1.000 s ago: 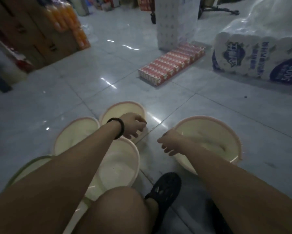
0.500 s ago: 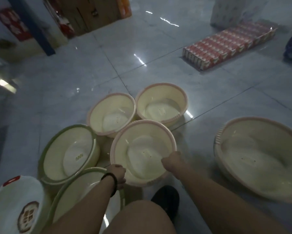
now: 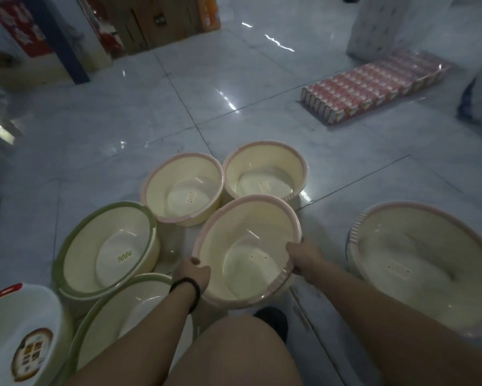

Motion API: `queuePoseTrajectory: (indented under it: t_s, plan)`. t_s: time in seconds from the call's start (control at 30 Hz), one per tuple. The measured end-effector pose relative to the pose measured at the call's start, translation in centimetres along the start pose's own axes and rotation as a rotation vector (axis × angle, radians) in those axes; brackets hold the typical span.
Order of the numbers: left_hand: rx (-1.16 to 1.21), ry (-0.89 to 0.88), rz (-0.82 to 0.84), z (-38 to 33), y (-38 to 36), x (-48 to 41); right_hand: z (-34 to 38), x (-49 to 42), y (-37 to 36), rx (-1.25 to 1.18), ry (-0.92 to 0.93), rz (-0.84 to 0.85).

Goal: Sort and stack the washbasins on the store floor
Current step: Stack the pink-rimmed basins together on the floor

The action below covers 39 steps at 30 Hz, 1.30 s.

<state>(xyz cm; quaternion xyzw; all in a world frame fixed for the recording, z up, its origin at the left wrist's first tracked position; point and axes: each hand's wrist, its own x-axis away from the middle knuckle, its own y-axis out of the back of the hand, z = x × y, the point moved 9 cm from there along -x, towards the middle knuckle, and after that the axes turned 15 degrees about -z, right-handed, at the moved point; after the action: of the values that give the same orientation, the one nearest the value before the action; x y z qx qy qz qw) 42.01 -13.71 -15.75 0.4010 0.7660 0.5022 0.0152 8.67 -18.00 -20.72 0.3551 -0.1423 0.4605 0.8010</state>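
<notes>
A cream washbasin with a pink rim [image 3: 245, 246] is tilted in front of me. My left hand [image 3: 192, 275] grips its near-left rim and my right hand [image 3: 303, 254] grips its right rim. Behind it stand two more pink-rimmed basins [image 3: 182, 188] [image 3: 264, 171] side by side. A larger pink-rimmed basin [image 3: 418, 263] lies to the right. Two green-rimmed basins [image 3: 106, 246] [image 3: 133, 307] sit on the left, the nearer one partly hidden by my left arm. A white basin with a red tab [image 3: 19, 335] is at the bottom left.
A long flat pack of red cartons [image 3: 373, 84] lies on the tiled floor at the back right. Wrapped white goods [image 3: 379, 26] stand behind it. Cardboard boxes [image 3: 156, 20] and a blue post [image 3: 58, 43] line the back left. My knee [image 3: 234, 355] and black shoe [image 3: 273, 321] are below the held basin.
My view has dropped from the far floor to the basins. Both hands pulled back from the far basins and closed on the nearest pink-rimmed basin's rim, which now sits tilted and raised.
</notes>
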Motion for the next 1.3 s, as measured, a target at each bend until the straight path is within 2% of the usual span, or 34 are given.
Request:
queuePoseTrajectory:
  t_s: [0.07,0.23,0.37,0.43,0.5,0.57,0.63,0.73,0.83,0.9,1.03,1.2,1.3]
  plan:
    - [0.11,0.079,-0.008,0.0,0.7,0.4,1.2,0.3,3.1,-0.01,0.027,0.028]
    - [0.213,0.141,0.213,-0.1,-2.7,1.1,4.9,2.0,13.5,-0.038,0.144,0.054]
    - [0.337,0.101,0.43,-7.3,-1.8,9.8,5.7,2.4,22.5,-0.081,0.202,0.018]
    - [0.287,-0.001,0.46,-11.7,-1.4,13.6,6.0,2.3,27.8,-0.138,0.272,-0.084]
    - [0.2,-0.095,0.503,-16.1,-1.8,17.2,5.8,2.4,33.9,-0.26,0.3,-0.302]
    - [0.136,-0.16,0.532,-20.4,-2.3,20.9,4.8,2.8,39.0,-0.394,0.296,-0.497]
    - [0.075,-0.238,0.54,-24.9,-3.3,23.9,3.5,2.5,42.3,-0.457,0.252,-0.598]
    - [-0.007,-0.27,0.597,-29.1,-7.5,25.6,1.4,0.4,45.1,-0.537,0.119,-0.672]
    - [-0.012,-0.217,0.617,-29.3,-12.6,26.0,-2.7,-2.4,46.2,-0.643,-0.105,-0.736]
    - [0.019,-0.18,0.631,-28.3,-15.8,26.4,-4.9,-4.5,46.6,-0.622,-0.177,-0.726]
    - [0.073,-0.188,0.71,-26.0,-20.7,27.3,-10.8,-11.1,47.9,-0.529,-0.207,-0.715]
    - [0.004,-0.149,0.715,-23.3,-24.4,27.3,-10.4,-8.0,47.9,-0.33,-0.192,-0.777]
    - [-0.121,-0.196,0.613,-22.0,-26.3,25.8,-12.2,-8.9,46.9,-0.224,-0.22,-0.758]
